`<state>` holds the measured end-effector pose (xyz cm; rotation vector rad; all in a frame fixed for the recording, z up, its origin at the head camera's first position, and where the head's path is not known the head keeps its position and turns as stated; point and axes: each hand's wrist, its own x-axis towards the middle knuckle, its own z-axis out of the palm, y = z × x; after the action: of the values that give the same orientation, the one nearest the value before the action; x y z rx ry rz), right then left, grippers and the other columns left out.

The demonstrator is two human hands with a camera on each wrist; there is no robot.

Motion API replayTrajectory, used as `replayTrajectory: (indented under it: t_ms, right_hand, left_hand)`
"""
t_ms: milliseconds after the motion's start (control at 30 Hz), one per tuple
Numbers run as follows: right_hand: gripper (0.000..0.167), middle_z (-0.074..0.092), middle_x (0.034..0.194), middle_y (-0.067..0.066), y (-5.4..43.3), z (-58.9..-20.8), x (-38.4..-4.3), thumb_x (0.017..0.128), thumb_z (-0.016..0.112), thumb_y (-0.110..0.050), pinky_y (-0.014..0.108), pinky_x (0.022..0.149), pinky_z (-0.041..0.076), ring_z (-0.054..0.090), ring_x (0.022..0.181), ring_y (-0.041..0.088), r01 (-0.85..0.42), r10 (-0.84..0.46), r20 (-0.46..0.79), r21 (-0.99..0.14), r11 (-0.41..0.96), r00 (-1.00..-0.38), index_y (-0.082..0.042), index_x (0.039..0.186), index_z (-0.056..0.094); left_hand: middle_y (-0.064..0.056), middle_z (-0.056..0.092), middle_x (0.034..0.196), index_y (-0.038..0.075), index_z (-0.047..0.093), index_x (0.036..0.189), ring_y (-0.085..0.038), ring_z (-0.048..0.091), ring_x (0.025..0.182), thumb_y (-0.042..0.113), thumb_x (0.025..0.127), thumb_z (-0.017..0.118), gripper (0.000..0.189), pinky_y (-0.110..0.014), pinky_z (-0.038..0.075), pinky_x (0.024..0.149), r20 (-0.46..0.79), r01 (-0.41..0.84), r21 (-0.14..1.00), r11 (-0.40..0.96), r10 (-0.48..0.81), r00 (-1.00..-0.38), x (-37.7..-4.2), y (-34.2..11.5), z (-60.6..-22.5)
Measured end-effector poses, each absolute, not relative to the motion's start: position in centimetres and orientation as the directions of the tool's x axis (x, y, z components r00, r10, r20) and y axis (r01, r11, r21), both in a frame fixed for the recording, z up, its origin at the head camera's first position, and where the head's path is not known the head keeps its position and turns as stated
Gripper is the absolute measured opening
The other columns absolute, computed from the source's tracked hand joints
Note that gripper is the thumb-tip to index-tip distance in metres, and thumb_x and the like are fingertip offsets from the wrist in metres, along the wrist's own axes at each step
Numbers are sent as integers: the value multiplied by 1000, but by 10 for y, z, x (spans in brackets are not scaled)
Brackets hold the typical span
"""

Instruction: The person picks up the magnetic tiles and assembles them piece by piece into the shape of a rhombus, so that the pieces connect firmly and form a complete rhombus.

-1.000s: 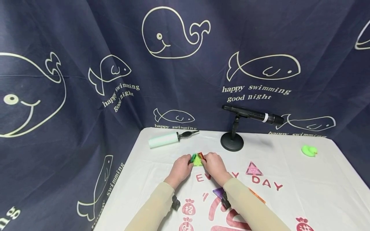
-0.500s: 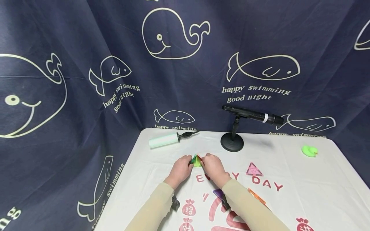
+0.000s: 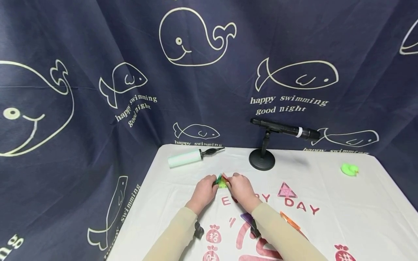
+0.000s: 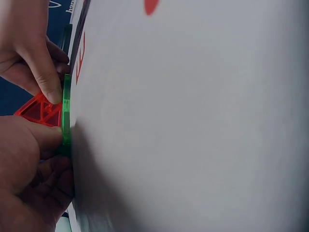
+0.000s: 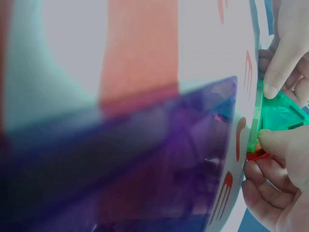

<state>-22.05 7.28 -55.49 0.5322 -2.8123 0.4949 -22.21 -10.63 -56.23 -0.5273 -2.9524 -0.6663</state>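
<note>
A lime-green triangular magnetic tile lies flat on the table between both hands. On its left, a darker green triangular tile is tilted up, pinched by my left hand. My right hand pinches a red triangular tile, raised at the lime tile's right side. Both raised tiles lean inward, with their tips close together above the lime one. The left wrist view shows thumbs pressing by the lime tile's edge. Fingers hide the tiles' lower outer parts.
A purple tile and an orange tile lie near the right forearm. Farther right are a pink triangular tile and a green toy duck. Behind stand a microphone on its stand and a pale hand pump.
The red tile has tilted left, so its tip now meets the dark green tile's tip. My right hand has shifted very slightly, and more of the orange tile shows beside the right sleeve.
</note>
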Motion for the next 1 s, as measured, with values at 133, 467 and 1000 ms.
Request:
replayTrajectory:
  t_ms: [133, 467, 1000]
  right_hand:
    - [14, 57, 71, 4, 74, -554, -221, 93, 80, -18, 44, 64, 53, 63, 65, 25, -387, -301, 291, -312, 868, -908, -3, 94, 81]
    - [11, 57, 71, 1, 79, -551, -221, 90, 84, -16, 43, 67, 54, 65, 68, 23, -394, -307, 271, -376, 839, -912, -6, 88, 78]
    - [24, 68, 87, 9, 109, -541, -194, 89, 84, -19, 46, 78, 57, 69, 82, 28, -303, -238, 202, -412, 859, -950, -1, 103, 77]
  left_hand:
    - [1, 63, 90, 13, 64, 98, -15, 58, 79, 16, 100, 72, 9, -38, 53, 75, 146, 327, 424, 844, 293, -945, -223, -106, -561]
    - [1, 66, 91, 12, 68, 99, -14, 61, 81, 16, 98, 75, 8, -36, 54, 75, 171, 336, 455, 825, 289, -942, -221, -108, -566]
    - [5, 54, 80, 9, 63, 101, -9, 49, 66, 19, 92, 81, 23, -27, 45, 60, 221, 314, 510, 801, 231, -948, -205, -112, -560]
